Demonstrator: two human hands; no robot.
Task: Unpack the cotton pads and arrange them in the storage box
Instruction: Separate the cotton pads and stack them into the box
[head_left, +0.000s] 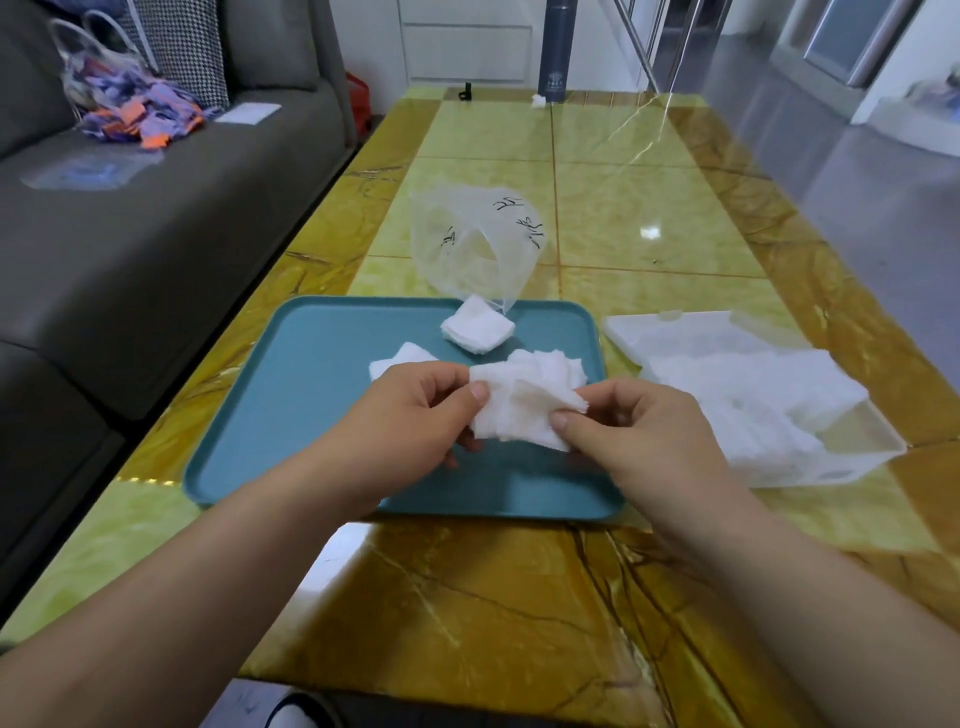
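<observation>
Both hands hold a stack of white cotton pads (519, 410) above the teal tray (311, 405). My left hand (415, 415) pinches the stack's left edge with thumb on top. My right hand (634, 431) pinches its right edge. A small pile of pads (477, 327) lies at the tray's far side, and a few more pads (405, 358) show behind my left hand. The clear plastic bag (472, 239) with black print lies just beyond the tray. The translucent storage box (852, 457) sits to the right with several pads (753, 384) inside; its lid (670, 332) is open at the back.
The yellow-green marble table (649, 208) extends far ahead. A grey sofa (130, 234) runs along the left with a clear bag of purple and orange items (130, 104). A dark cylinder (556, 52) and a small black object (466, 92) stand at the table's far end.
</observation>
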